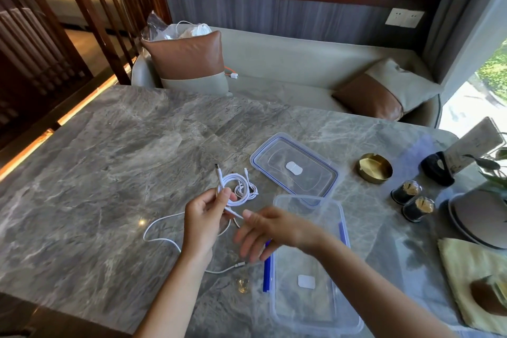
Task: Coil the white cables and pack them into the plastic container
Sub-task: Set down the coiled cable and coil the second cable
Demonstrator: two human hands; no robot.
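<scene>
Left hand (pixel 207 218) has it: thumb and fingers pinched round a white cable (pixel 233 189), thin, smooth, gathered in round loops above the fist, one stiff plug poking up. Just right of the grip, the right hand (pixel 264 232) is blurred; fingers look straight and spread, holding nothing, thumb perhaps brushing the cable's tail. Left and below, a loose white strand (pixel 159 239) snakes over the veined grey marble table (pixel 109 173). Right of the hands sits the clear rectangular plastic container (pixel 315 310), its blue-seamed lid (pixel 310 182) flat beyond.

Bare table (pixel 109 173) lies open leftward; lid (pixel 295 166), ashtray (pixel 374 168) and jars (pixel 411 200) crowd the right.
</scene>
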